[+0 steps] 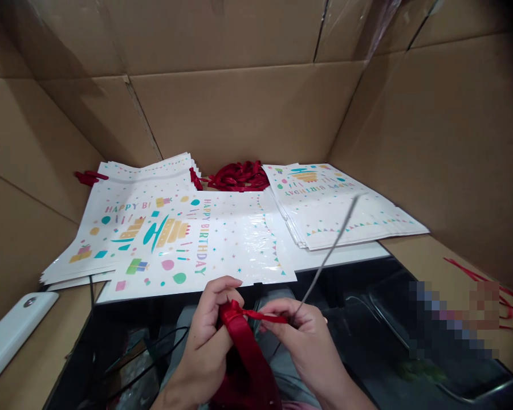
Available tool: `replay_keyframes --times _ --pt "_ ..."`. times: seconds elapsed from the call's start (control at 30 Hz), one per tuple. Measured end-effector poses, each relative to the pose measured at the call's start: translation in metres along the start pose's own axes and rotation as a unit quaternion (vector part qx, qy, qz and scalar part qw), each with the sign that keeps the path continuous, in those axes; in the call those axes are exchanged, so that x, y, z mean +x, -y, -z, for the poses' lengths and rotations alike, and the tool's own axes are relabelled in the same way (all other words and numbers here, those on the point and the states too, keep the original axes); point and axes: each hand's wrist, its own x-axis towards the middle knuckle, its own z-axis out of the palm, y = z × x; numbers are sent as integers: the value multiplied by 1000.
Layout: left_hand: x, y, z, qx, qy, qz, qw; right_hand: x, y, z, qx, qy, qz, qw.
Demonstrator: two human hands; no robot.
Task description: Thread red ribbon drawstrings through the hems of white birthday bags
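In the head view, close to my lap, a wide red satin ribbon [250, 347] hangs from a gathered knot. My left hand [211, 336] is closed around the knotted part, thumb and fingers pinching it. A narrow end of the ribbon runs tight to the right, where my right hand [301, 330] pinches it between thumb and fingertips. A thin grey metal rod [331, 250] also sticks up and away from the right hand's grip; its lower end is hidden by the fingers. Below my hands, more red fabric falls out of sight.
White HAPPY BIRTHDAY printed sheets [231, 239] lie ahead, with stacks at left [123, 188] and right [346, 210]. Behind them is a heap of red ribbons [239, 175]. A white phone-like object [15, 336] rests left. Cardboard walls [239, 114] enclose the table. Red strands [474, 273] lie right.
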Motion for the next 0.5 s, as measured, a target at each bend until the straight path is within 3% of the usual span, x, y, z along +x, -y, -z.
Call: replay_keyframes --times 0.2,0.33,0.5 --pt "3 -20 4 -19 -109 -26 994 -5 3 33 -98 49 -9 994" --pt "6 -15 10 16 -41 4 999 -9 0 47 -100 77 4 992" --pt "7 -3 11 86 40 12 995 -6 3 40 -136 -38 85 986"
